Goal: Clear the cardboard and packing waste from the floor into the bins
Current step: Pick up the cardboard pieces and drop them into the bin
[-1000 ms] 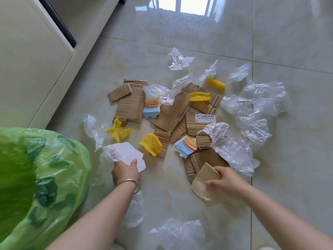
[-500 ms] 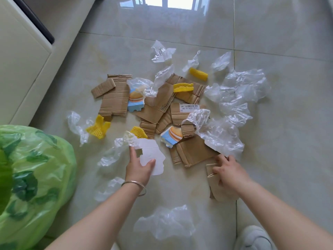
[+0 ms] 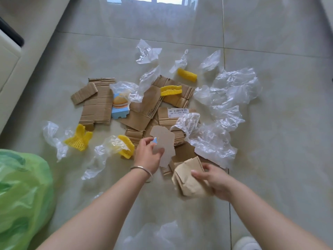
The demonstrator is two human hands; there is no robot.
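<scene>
Left hand (image 3: pixel 147 156) now lifted, pinching a grey card cutout (image 3: pixel 163 143), right hand (image 3: pixel 213 179) gripping folded brown cardboard (image 3: pixel 187 179) raised off the floor (image 3: pixel 279 159), beyond them a burger-printed carton (image 3: pixel 120 105), white barcode label (image 3: pixel 178 111) reading roughly "450B", blurred.

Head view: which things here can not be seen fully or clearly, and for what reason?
- Green bag: cut off by the left and bottom edges; its opening is not visible.
- White label on the cardboard: its print is too small to read.
- Printed face of the card piece held by the left hand: turned away.
- Shoe: cut off by the bottom edge.
</scene>
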